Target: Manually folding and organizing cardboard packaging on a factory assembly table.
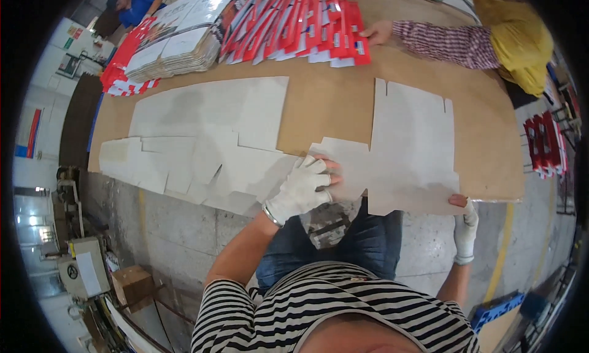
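Observation:
A grey die-cut cardboard blank [412, 144] with slots and stepped edges lies at the table's near side, its front edge jutting past it. My right hand [466, 233], in a white glove with bare fingertips, pinches the near right corner, thumb on top and fingers hidden underneath. My left hand [304, 188], gloved the same way, rests with fingers spread on the blank's narrow left end. Just left of that hand, more flat grey cardboard blanks [215, 117] lie overlapping, and some hang over the near edge.
Across the brown-topped table [328, 107] lie a row of red and white folded cartons [307, 31] and a stack of printed cardboard sheets [181, 37]. A co-worker's checked sleeve [445, 43] reaches in at far right; another person [135, 6] stands at far left. A brown box [133, 287] sits lower left.

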Demonstrator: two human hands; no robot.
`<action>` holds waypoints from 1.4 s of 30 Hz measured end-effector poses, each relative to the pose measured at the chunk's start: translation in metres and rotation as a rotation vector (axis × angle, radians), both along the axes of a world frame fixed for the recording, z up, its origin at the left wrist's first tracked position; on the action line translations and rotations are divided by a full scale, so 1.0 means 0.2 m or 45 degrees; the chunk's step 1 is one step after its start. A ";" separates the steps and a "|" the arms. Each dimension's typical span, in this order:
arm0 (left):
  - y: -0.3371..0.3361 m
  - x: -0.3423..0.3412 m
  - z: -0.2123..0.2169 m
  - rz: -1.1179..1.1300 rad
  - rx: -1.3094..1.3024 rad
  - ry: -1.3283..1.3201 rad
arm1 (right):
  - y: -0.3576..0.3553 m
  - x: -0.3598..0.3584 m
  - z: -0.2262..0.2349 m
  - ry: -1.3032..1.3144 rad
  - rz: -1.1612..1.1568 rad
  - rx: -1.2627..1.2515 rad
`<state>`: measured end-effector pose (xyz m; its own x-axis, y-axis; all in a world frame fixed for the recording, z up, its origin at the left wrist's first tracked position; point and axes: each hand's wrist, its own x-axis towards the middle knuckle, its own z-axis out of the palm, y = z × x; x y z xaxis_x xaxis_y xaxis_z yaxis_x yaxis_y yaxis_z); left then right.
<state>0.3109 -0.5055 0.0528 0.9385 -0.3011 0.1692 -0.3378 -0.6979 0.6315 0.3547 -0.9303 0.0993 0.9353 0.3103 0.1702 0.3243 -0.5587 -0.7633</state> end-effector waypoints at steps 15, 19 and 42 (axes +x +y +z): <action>-0.62 -0.04 0.00 0.342 -0.362 -0.065 | 0.05 -0.02 -0.20 0.050 -0.365 0.354; -0.76 0.03 -0.09 0.435 0.076 -0.217 | -0.03 -0.07 -0.29 -0.060 -0.689 0.405; -0.61 -0.14 0.11 -0.293 0.461 0.256 | 0.45 -0.09 -0.26 -0.702 0.033 -0.519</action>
